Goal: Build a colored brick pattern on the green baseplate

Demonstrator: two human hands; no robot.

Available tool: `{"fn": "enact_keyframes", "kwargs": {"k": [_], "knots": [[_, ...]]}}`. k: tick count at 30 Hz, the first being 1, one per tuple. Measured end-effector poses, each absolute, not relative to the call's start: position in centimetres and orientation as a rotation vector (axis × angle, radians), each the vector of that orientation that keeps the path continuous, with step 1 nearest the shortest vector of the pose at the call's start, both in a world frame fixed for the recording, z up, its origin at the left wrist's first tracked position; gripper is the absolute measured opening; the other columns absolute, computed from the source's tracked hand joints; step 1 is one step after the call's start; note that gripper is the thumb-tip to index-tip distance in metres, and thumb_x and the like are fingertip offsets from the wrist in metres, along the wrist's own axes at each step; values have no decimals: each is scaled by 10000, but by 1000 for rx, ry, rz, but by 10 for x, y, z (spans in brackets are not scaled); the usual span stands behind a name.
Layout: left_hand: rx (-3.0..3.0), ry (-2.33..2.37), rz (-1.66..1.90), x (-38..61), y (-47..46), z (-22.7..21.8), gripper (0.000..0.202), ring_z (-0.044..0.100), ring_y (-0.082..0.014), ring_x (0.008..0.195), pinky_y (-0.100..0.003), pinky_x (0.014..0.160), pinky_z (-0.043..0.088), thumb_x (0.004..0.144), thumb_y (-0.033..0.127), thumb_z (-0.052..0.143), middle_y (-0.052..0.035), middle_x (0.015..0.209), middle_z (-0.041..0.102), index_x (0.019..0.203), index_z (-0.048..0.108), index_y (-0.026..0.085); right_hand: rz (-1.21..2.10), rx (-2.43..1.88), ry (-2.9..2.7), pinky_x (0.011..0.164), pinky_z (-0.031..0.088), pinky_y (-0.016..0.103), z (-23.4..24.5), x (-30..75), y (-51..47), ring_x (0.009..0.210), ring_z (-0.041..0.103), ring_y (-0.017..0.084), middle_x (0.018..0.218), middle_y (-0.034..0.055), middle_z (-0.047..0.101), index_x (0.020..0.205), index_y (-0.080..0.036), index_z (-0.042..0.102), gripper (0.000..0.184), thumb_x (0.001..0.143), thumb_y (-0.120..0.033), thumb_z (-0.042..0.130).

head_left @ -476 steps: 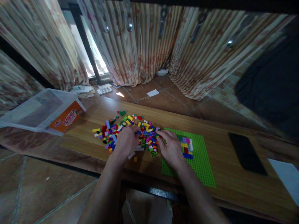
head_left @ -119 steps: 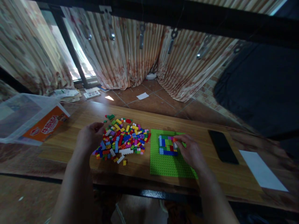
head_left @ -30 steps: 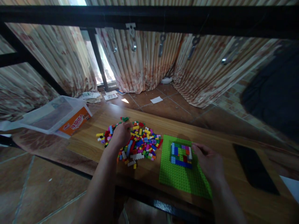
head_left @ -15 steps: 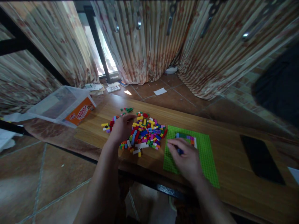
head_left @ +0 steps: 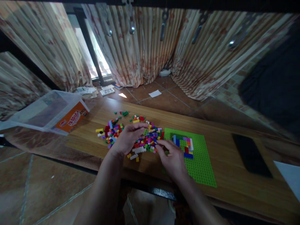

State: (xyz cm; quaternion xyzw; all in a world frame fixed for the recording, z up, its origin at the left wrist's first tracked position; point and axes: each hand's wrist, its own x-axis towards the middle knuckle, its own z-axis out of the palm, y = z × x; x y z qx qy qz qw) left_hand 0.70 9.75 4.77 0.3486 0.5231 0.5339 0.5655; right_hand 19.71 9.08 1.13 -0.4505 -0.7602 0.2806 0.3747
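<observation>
A heap of small coloured bricks (head_left: 112, 130) lies on the wooden table (head_left: 225, 184). My left hand (head_left: 129, 138) hovers low over the middle of the heap, fingers stretched to the right and slightly apart. My right hand (head_left: 172, 156) rests at the heap's right edge, over the left side of a green studded baseplate (head_left: 202, 164). Its fingertips are drawn together among the bricks, and what they pinch is hidden. On the plate stands a small open frame of blue, white, red and pink bricks (head_left: 185, 145), just right of my right hand.
A clear plastic box with an orange label (head_left: 48, 111) lies tipped at the table's left end. A black phone (head_left: 250, 154) and a white sheet (head_left: 289, 176) lie to the right. Curtains hang behind, with papers on the tiled floor.
My right hand has moved left off the brick frame to the edge of the heap. My left hand has shifted right over the middle of the heap.
</observation>
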Motion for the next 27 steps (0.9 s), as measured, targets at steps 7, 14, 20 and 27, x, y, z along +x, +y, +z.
{"fn": "enact_keyframes", "kwargs": {"k": [7, 14, 20, 27], "knots": [[782, 1050, 1097, 37, 96, 42, 315, 640, -125, 740, -251, 709, 519, 674, 290, 765, -38, 853, 709, 953, 720, 150, 746, -1138, -1775, 752, 526, 304, 15, 189, 87, 798, 631, 166, 897, 28, 672, 1115, -232, 636, 289, 840, -322, 641], [846, 1111, 957, 42, 98, 37, 289, 625, -117, 698, -237, 673, 512, 652, 316, 787, -22, 792, 701, 877, 711, 150, 764, -1162, -1770, 746, 521, 301, 18, 194, 81, 808, 635, 170, 913, 46, 688, 1094, -227, 645, 233, 877, -246, 563], [1003, 1113, 820, 40, 99, 40, 301, 604, -97, 628, -217, 622, 496, 692, 381, 762, -10, 721, 673, 871, 695, 148, 866, -1142, -1734, 793, 522, 289, 25, 203, 72, 881, 661, 168, 1000, 48, 713, 1107, -217, 645, 249, 899, -220, 509], [1100, 1138, 670, 51, 101, 45, 297, 606, -104, 602, -227, 610, 499, 730, 411, 710, -9, 665, 656, 845, 663, 141, 912, -1208, -1685, 753, 530, 266, 24, 224, 76, 822, 685, 156, 941, 33, 738, 1048, -212, 671, 219, 917, -246, 499]]}}
